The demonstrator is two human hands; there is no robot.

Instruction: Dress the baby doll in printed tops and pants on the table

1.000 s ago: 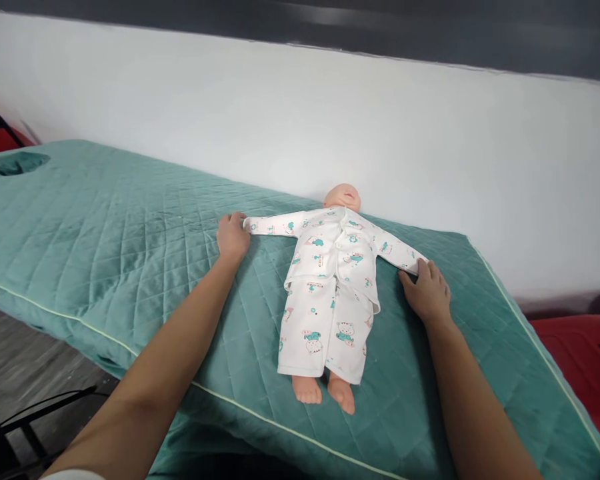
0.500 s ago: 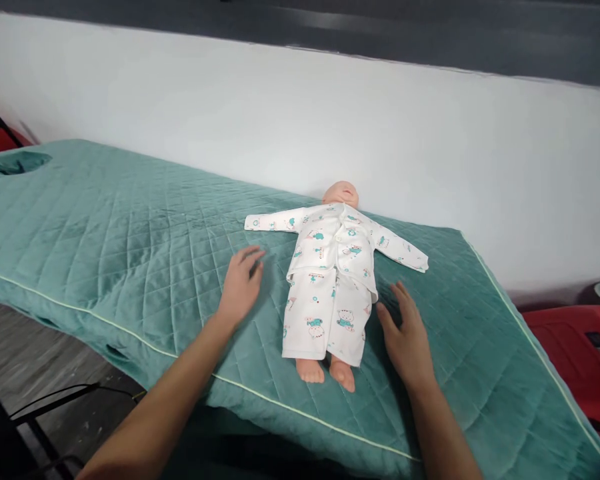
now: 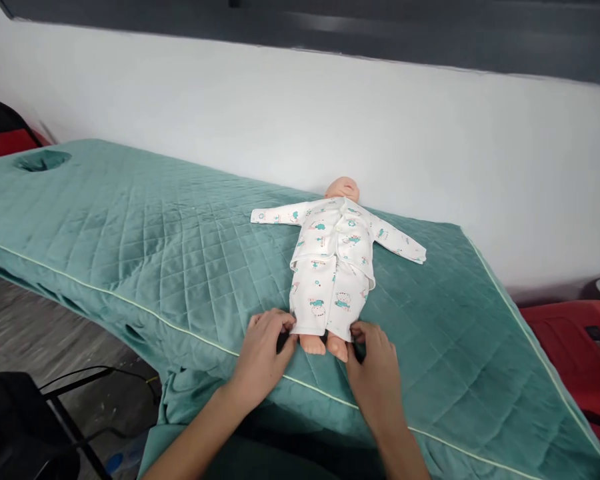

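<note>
Pinching the trouser cuffs (image 3: 308, 329), left hand (image 3: 263, 357) and right hand (image 3: 377, 370) have moved down the doll (image 3: 334, 250).

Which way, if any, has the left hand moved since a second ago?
Yes: the left hand moved rightward and toward the near edge of the green bed, from a sleeve cuff to the trouser hem.

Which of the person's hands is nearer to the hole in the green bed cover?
Left. The left hand, at one side of the doll's trouser hem, lies right of the hole and lower in view; the right hand, at the other side, is farther right.
</note>
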